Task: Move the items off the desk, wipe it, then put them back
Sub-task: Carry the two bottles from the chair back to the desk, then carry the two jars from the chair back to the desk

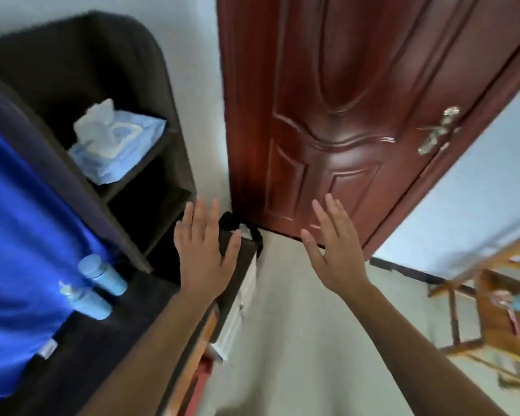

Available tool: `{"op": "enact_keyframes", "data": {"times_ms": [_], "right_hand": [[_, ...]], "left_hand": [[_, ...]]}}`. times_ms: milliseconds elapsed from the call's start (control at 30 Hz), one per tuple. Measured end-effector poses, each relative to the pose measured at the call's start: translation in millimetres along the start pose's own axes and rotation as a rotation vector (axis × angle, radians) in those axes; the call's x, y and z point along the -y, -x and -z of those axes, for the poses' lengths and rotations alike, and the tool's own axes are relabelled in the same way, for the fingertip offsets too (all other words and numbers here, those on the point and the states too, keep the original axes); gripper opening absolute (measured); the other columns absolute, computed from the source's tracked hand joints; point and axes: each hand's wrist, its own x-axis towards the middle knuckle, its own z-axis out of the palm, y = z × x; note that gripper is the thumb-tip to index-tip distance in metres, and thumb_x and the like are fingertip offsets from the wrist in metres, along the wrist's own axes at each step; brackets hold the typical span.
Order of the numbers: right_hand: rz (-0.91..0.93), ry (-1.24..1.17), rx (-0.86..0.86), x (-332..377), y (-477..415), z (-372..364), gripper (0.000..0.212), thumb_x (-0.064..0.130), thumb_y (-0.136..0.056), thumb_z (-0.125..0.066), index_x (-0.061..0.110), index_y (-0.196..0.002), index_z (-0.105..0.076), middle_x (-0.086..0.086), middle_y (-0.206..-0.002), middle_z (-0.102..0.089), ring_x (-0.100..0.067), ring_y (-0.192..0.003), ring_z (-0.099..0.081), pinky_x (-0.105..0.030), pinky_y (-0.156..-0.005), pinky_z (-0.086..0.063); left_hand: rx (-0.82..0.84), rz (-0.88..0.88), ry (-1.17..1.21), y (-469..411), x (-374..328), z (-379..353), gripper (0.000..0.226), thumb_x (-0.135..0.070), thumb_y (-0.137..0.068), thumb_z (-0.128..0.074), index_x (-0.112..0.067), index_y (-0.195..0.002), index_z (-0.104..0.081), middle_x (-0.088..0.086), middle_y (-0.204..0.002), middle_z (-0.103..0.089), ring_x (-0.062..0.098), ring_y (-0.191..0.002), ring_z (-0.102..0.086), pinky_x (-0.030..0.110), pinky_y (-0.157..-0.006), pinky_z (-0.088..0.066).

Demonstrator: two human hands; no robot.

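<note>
The dark desk [108, 352] runs along the left, tilted in the blurred view. Two light blue bottles [98, 288] stand on it beside a large blue cloth or screen [21, 235]. A pack of wet wipes [114, 145] with one sheet sticking up lies on the dark shelf unit [159, 163] at the desk's back. My left hand [206, 250] is spread flat with straight fingers over the desk's far corner and holds nothing. My right hand [333, 244] is held out flat over the floor, also bare.
A red-brown wooden door [357, 115] with a metal handle [439, 130] stands ahead. A black bag or strap [255, 235] lies at the door's foot. A wooden chair [499, 310] is at the right, with pale floor [297, 325] between.
</note>
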Motion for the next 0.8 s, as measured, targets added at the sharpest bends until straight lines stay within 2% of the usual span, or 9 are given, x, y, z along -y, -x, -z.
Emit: {"op": "enact_keyframes", "data": {"times_ms": [67,133,233,367,500,633,800], "right_hand": [[-0.083,0.059,-0.076,-47.3,26.2,46.7,0.058,0.044,-0.104,-0.043,0.017,-0.155,-0.035,-0.010,-0.165,-0.024,-0.027,-0.154,-0.018,-0.052,-0.119,-0.029],[-0.181,0.097,-0.135,-95.4,60.5,93.3,0.060,0.045,-0.104,-0.044,0.019,-0.157,-0.032,-0.008,-0.167,-0.019,-0.026,-0.155,-0.015,-0.052,-0.120,-0.028],[-0.325,0.122,-0.219,-170.6,123.3,163.2,0.062,0.047,-0.103,-0.043,0.023,-0.158,-0.028,-0.005,-0.168,-0.014,-0.024,-0.156,-0.011,-0.051,-0.122,-0.024],[-0.501,0.172,-0.254,-272.1,213.8,263.1,0.063,0.042,-0.102,-0.048,0.020,-0.158,-0.030,-0.011,-0.167,-0.017,-0.031,-0.154,-0.016,-0.058,-0.118,-0.028],[-0.651,0.215,-0.282,-354.6,283.7,351.7,0.061,0.038,-0.102,-0.051,0.016,-0.156,-0.034,-0.013,-0.166,-0.021,-0.034,-0.153,-0.020,-0.058,-0.116,-0.031],[-0.776,0.231,-0.285,-418.7,311.2,407.0,0.063,0.055,-0.103,-0.038,0.029,-0.158,-0.023,0.000,-0.169,-0.010,-0.023,-0.155,-0.012,-0.053,-0.121,-0.027],[-0.868,0.225,-0.252,-497.9,300.6,424.6,0.068,0.064,-0.098,-0.029,0.039,-0.159,-0.010,0.010,-0.169,0.000,-0.017,-0.155,-0.005,-0.051,-0.121,-0.026]], "left_hand": [[0.031,-0.086,0.037,-5.1,-65.4,-21.6,0.068,-0.049,-0.097,-0.044,-0.013,-0.153,-0.030,0.016,-0.161,-0.022,0.037,-0.149,-0.018,0.061,-0.115,-0.023],[0.059,-0.144,0.099,-0.5,-133.6,-47.2,0.071,-0.049,-0.097,-0.044,-0.019,-0.156,-0.020,0.012,-0.164,-0.013,0.035,-0.150,-0.011,0.059,-0.117,-0.018],[0.091,-0.230,0.165,18.8,-242.0,-91.4,0.072,-0.051,-0.097,-0.042,-0.021,-0.157,-0.017,0.009,-0.165,-0.008,0.031,-0.151,-0.008,0.057,-0.118,-0.018],[0.206,-0.368,0.228,63.8,-394.5,-152.0,0.071,-0.052,-0.097,-0.039,-0.023,-0.157,-0.013,0.006,-0.166,-0.002,0.028,-0.152,-0.002,0.056,-0.118,-0.016],[0.321,-0.470,0.282,99.9,-530.6,-197.5,0.072,-0.052,-0.098,-0.038,-0.023,-0.158,-0.011,0.005,-0.166,0.003,0.026,-0.152,0.002,0.055,-0.120,-0.013],[0.410,-0.549,0.354,116.6,-621.0,-232.6,0.072,-0.054,-0.097,-0.038,-0.025,-0.158,-0.010,0.004,-0.166,0.002,0.024,-0.153,0.003,0.053,-0.120,-0.014],[0.486,-0.569,0.350,102.5,-685.0,-293.5,0.074,-0.061,-0.094,-0.031,-0.029,-0.157,-0.007,0.000,-0.166,0.006,0.020,-0.152,0.006,0.052,-0.122,-0.011]]}}
